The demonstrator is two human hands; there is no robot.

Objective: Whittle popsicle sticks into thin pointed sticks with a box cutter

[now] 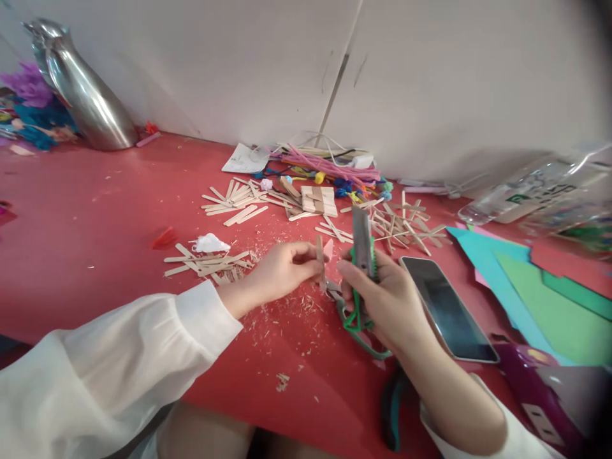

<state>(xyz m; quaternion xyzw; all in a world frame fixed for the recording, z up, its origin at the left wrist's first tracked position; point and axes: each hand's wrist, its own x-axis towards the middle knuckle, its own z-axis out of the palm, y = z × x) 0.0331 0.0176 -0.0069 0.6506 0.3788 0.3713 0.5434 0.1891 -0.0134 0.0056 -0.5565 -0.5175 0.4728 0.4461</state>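
Left hand is pinching a stick upright, seemingly steadying it; right hand is clasping a metal tool.

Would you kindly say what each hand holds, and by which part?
The left hand pinches a stick near its middle; the right hand grips a cutter by its lower part.

The held stick is matt, bare wood; the held tool shows dull grey metal and green plastic. The jug is polished metal, the phone glossy-screened, the bottle clear shiny plastic, the sheets matt paper, the bench smooth with a soft sheen.
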